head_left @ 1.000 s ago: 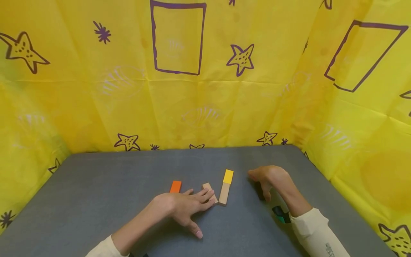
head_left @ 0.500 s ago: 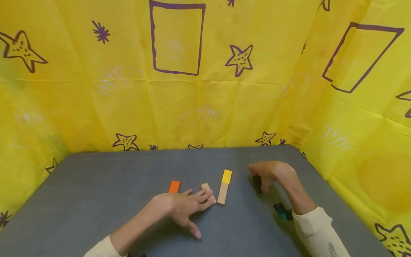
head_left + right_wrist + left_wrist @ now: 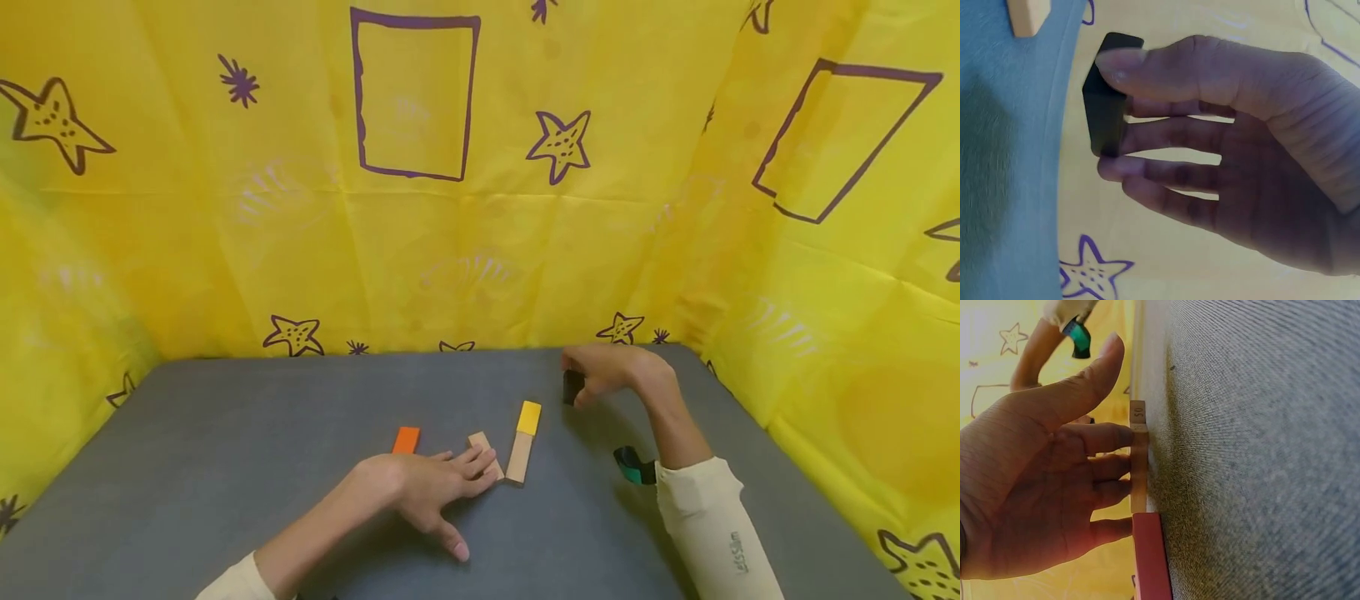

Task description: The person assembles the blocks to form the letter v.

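Note:
My right hand point(image 3: 611, 367) pinches a black block point(image 3: 573, 387) between thumb and fingers, held above the far right of the table; the right wrist view shows the thumb across the block point(image 3: 1107, 115). With fingers spread, my left hand point(image 3: 427, 492) rests its fingertips on a plain wooden block point(image 3: 477, 439). That block slants so its near end meets a second wooden block point(image 3: 518, 460), which lines up end to end with a yellow block point(image 3: 528, 417). Partly behind the left hand lies an orange block point(image 3: 406, 440), close to the little finger in the left wrist view.
The grey table point(image 3: 247, 425) is bounded by yellow cloth walls point(image 3: 405, 250) printed with purple starfish and outlines. A black and green wrist strap point(image 3: 633, 468) hangs under the right forearm. Printed digits show on a wooden block end point(image 3: 1139, 412) in the left wrist view.
My right hand has raised the black block off the table and carried it toward the far edge and slightly left. The left hand and the other blocks stay put.

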A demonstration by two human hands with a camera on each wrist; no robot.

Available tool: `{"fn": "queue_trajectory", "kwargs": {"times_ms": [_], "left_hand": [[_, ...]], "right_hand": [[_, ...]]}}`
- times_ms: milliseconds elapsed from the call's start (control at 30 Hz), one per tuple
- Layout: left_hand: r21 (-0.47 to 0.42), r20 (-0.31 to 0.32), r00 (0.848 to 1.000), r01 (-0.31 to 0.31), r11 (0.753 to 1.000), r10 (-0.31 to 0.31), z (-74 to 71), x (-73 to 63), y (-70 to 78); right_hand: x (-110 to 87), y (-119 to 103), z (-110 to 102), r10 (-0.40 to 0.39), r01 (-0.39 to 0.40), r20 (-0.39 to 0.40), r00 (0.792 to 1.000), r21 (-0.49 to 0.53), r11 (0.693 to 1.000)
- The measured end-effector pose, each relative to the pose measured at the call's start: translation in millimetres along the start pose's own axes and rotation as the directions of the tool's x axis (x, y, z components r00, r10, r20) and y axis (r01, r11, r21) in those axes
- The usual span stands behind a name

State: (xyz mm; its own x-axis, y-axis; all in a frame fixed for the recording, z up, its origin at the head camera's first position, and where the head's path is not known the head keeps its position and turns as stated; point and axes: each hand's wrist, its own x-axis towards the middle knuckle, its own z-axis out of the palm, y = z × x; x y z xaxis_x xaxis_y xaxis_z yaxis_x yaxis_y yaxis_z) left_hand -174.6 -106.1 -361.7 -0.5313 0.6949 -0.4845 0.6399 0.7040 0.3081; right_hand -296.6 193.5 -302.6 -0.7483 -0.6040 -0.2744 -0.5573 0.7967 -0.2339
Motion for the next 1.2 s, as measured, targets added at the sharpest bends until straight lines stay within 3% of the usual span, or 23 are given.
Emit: {"fn": "queue_trajectory", "kwargs": {"times_ms": [400,633,1000,1200], "left_hand": [[-0.001,0.010,1.000,-0.023,1.000,0.023,2.0,1.9,1.3],[-0.011,0.019,1.000,-0.008,1.000,0.008,1.2,-1.1,-3.4],[0.008,0.025,1.000,-0.015,1.000,0.015,2.0,3.1,-2.9],[-0.002,0.022,1.000,-0.008,1.000,0.008,3.0,0.5,-3.2]], "right_hand": [[40.5,17,11,-0.063,0.063,-0.027,0.998,0.001,0.998],[60.3,14,24,-0.167,0.167,-0.079,0.983,-0.004,0.986],[65.0,21,40,-0.128,0.128,-0.005,0.992,-0.030,0.991],[68.2,20,43,-0.165,0.161,-0.029,0.986,-0.093,0.983]]}}
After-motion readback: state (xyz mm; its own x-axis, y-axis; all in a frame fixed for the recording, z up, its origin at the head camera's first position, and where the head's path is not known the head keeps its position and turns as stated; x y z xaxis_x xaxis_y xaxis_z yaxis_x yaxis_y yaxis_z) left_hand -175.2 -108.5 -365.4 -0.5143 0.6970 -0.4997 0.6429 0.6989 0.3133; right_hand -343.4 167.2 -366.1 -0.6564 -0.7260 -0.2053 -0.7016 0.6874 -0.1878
